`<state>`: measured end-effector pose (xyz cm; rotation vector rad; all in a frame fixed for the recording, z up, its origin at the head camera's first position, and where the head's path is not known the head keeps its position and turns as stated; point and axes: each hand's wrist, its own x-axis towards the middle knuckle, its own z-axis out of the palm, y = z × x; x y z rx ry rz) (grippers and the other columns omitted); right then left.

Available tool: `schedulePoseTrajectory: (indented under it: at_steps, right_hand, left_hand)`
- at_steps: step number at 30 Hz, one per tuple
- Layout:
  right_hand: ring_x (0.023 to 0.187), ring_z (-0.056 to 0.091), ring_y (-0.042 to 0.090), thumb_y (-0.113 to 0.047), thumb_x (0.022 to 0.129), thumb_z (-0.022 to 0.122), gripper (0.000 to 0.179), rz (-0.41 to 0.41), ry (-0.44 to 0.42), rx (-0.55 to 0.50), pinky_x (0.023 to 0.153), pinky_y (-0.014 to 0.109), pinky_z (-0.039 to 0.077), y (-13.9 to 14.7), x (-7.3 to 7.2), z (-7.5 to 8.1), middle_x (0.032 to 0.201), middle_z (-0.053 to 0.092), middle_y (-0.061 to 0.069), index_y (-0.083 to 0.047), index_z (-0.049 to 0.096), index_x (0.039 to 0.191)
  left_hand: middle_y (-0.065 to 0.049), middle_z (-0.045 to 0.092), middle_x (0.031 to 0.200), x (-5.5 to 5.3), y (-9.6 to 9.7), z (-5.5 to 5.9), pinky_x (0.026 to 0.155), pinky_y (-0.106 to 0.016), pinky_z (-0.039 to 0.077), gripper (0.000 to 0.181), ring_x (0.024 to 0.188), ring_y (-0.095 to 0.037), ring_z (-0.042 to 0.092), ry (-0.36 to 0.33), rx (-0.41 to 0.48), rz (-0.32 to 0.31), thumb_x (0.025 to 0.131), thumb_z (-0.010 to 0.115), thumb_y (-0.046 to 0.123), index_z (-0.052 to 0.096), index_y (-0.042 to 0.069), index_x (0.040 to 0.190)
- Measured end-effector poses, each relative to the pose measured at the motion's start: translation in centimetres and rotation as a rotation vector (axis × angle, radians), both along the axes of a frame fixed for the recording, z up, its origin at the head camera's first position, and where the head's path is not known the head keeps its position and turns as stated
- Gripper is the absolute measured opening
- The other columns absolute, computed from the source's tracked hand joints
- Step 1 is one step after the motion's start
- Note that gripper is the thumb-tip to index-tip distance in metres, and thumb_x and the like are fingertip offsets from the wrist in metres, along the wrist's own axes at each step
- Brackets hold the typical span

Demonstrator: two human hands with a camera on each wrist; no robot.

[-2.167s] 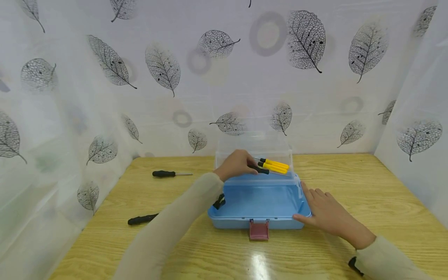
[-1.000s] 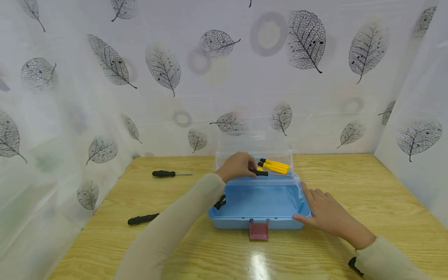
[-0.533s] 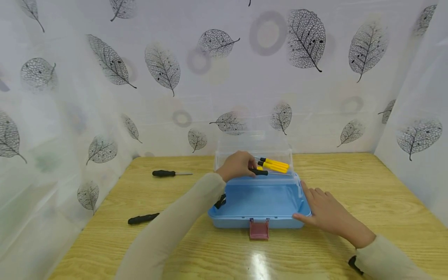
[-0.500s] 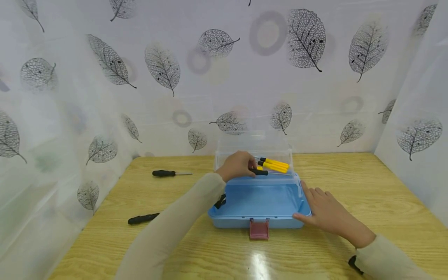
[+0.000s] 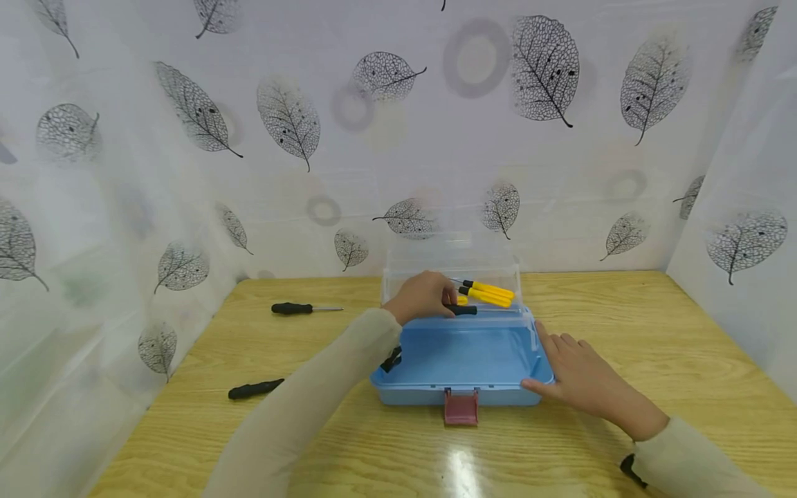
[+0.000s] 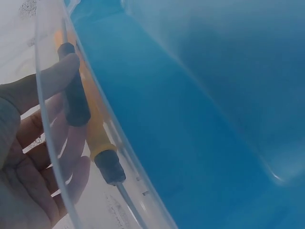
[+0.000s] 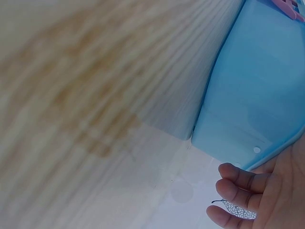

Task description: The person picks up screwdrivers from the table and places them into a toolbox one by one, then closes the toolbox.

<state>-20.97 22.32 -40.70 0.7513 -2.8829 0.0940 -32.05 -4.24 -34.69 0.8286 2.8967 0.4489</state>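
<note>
My left hand [image 5: 423, 296] pinches a black-handled screwdriver [image 5: 463, 310] low over the clear tray of the blue toolbox [image 5: 461, 398]; its shaft points right. In the left wrist view, the thumb lies across the black handle [image 6: 76, 102] and the other fingers are behind it. Yellow-handled screwdrivers [image 5: 488, 297] lie in the tray just beyond, one partly hidden by the hand. My right hand [image 5: 582, 377] rests at the toolbox's right side, thumb on the front rim, index finger along the side. Its other fingers [image 7: 238, 183] stay outside the box, loosely bent.
A black screwdriver [image 5: 292, 308] lies at the table's back left. Another black handle [image 5: 254, 389] lies nearer, partly covered by the left sleeve. A pink latch [image 5: 461, 408] hangs from the toolbox's front. The clear lid [image 5: 451, 259] stands raised before a leaf-patterned curtain [image 5: 411, 138].
My left hand and the black screwdriver have come slightly lower, and part of a yellow handle now shows beside the fingers. The right hand and the toolbox have stayed in place.
</note>
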Motion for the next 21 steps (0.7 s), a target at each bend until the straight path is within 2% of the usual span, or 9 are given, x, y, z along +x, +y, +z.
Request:
schedulePoseTrajectory:
  at_steps: [13, 21]
  right_hand:
    - [0.105, 0.057, 0.037, -0.063, 0.08, 0.059, 0.101, -0.001, 0.006, -0.004, 0.083, 0.054, 0.046, 0.02, 0.07, 0.02, 0.12, 0.059, 0.026, 0.012, 0.028, 0.14]
    - [0.104, 0.057, 0.037, -0.063, 0.08, 0.058, 0.1, -0.01, -0.01, -0.006, 0.082, 0.053, 0.047, -0.14, 0.09, 0.15, 0.12, 0.058, 0.026, 0.012, 0.03, 0.139]
  left_hand:
    - [0.006, 0.065, 0.082, -0.43, 0.16, -0.3, 0.071, -0.022, 0.046, 0.016, 0.077, -0.009, 0.055, 0.003, -0.036, 0.011, 0.077, 0.078, 0.027, 0.072, 0.018, 0.089]
    - [0.007, 0.066, 0.083, -0.24, 0.12, -0.25, 0.069, -0.021, 0.046, 0.018, 0.076, -0.008, 0.057, 0.0, -0.051, 0.013, 0.078, 0.077, 0.028, 0.074, 0.018, 0.092]
